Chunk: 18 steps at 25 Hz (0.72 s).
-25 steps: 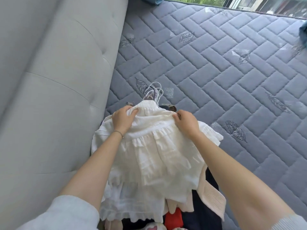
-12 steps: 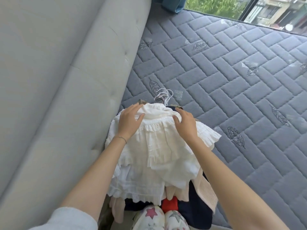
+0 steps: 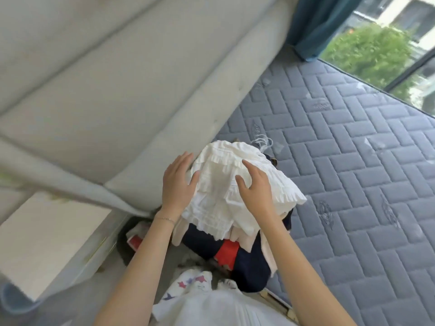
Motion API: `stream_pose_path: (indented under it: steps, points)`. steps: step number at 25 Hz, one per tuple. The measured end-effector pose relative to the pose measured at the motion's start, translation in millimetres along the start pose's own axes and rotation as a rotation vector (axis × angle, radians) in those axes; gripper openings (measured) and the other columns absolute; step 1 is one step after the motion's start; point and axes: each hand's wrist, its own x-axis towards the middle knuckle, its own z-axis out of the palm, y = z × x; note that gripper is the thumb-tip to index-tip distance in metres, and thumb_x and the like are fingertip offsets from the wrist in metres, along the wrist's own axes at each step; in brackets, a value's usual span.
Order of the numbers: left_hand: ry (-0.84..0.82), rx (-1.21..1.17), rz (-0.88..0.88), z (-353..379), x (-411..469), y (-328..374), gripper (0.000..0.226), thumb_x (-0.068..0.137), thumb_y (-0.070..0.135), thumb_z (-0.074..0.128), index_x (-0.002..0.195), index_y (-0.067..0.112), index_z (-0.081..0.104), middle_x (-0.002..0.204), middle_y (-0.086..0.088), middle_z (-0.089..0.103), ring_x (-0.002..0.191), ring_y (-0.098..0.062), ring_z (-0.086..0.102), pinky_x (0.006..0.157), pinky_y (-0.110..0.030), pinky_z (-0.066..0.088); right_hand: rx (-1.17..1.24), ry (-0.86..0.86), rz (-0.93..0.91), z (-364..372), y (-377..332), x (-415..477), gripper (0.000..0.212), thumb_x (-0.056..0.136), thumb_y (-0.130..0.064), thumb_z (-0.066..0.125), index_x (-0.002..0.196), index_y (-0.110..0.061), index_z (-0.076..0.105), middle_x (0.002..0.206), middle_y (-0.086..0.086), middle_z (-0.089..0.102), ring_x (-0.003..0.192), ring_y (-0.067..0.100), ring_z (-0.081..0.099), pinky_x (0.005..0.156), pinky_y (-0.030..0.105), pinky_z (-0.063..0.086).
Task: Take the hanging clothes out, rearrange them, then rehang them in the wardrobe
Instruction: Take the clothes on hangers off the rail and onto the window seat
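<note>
A heap of clothes lies at the near corner of the grey quilted mattress (image 3: 353, 161), close against the pale padded headboard (image 3: 117, 90). On top sits a white ruffled garment (image 3: 219, 184), with the white hanger hooks (image 3: 262, 142) poking out at its far end. Under it show dark navy fabric (image 3: 249, 262) and a red piece (image 3: 227, 254). The left hand (image 3: 179, 182) is spread flat — fingers open — against the garment's left side. The right hand (image 3: 255, 184) lies open too, palm down on the garment's top, gripping nothing. A teal curtain (image 3: 317, 24) hangs by the window — greenery outside.
</note>
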Motion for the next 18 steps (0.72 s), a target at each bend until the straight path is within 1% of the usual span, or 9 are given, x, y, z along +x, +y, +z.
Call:
stream_pose_path:
  steps: [3,5,9,11,13,14,16,18]
  points:
    - [0.156,0.008,-0.1,-45,-64,-1,0.05,0.099,0.03,0.052,0.147,0.02,0.04,0.154,0.002,0.037,0.145,-0.015,0.027,0.119,-0.044,0.025,-0.002,-0.12,-0.138,6,-37,-38,0.049,0.097,-0.031,0.054,0.144,-0.021,0.043,0.144,-0.006,0.047,0.134,0.012,0.037,0.109,0.024,0.027]
    - [0.267,0.007,-0.187,-72,-109,-5,0.052,0.099,0.034,0.052,0.147,0.022,0.039,0.155,0.003,0.035,0.146,-0.014,0.026,0.119,-0.042,0.023,-0.002,-0.195,-0.244,15,-59,-62,0.049,0.097,-0.031,0.055,0.144,-0.022,0.042,0.145,-0.006,0.046,0.135,0.012,0.036,0.11,0.024,0.026]
    - [0.496,0.063,-0.357,-123,-214,-22,0.053,0.099,0.033,0.053,0.148,0.022,0.038,0.156,0.001,0.034,0.146,-0.017,0.026,0.118,-0.049,0.024,0.026,-0.358,-0.505,44,-117,-113,0.048,0.097,-0.025,0.055,0.143,-0.023,0.042,0.146,-0.006,0.045,0.136,0.01,0.033,0.11,0.021,0.025]
    - [0.592,0.108,-0.437,-148,-273,-32,0.052,0.099,0.033,0.053,0.148,0.021,0.039,0.156,-0.001,0.035,0.145,-0.021,0.028,0.116,-0.053,0.027,0.036,-0.464,-0.632,66,-152,-148,0.048,0.097,-0.023,0.054,0.144,-0.021,0.043,0.145,-0.005,0.046,0.135,0.012,0.035,0.111,0.026,0.029]
    - [0.713,0.145,-0.52,-172,-330,-44,0.052,0.097,0.032,0.055,0.146,0.019,0.041,0.154,-0.004,0.038,0.144,-0.024,0.032,0.114,-0.054,0.03,0.028,-0.575,-0.762,92,-184,-186,0.049,0.097,-0.023,0.054,0.144,-0.02,0.042,0.144,-0.004,0.047,0.134,0.013,0.036,0.112,0.03,0.03]
    - [0.786,0.153,-0.567,-184,-361,-49,0.052,0.097,0.033,0.055,0.145,0.018,0.043,0.152,-0.005,0.041,0.143,-0.025,0.035,0.113,-0.054,0.032,0.021,-0.632,-0.83,106,-199,-209,0.049,0.097,-0.022,0.055,0.144,-0.02,0.042,0.144,-0.003,0.047,0.135,0.014,0.036,0.112,0.029,0.03]
    - [0.931,0.169,-0.66,-201,-426,-59,0.054,0.095,0.04,0.051,0.143,0.014,0.046,0.149,-0.007,0.045,0.14,-0.028,0.039,0.11,-0.053,0.036,0.008,-0.758,-0.965,135,-225,-261,0.05,0.096,-0.022,0.055,0.144,-0.02,0.041,0.144,-0.003,0.047,0.134,0.013,0.034,0.111,0.021,0.026]
    - [1.03,0.195,-0.766,-214,-486,-66,0.056,0.095,0.042,0.047,0.143,0.014,0.046,0.149,-0.005,0.045,0.14,-0.026,0.039,0.111,-0.053,0.035,0.001,-0.863,-1.072,162,-247,-311,0.049,0.096,-0.021,0.057,0.143,-0.019,0.043,0.143,-0.002,0.048,0.131,0.013,0.035,0.107,0.015,0.021]
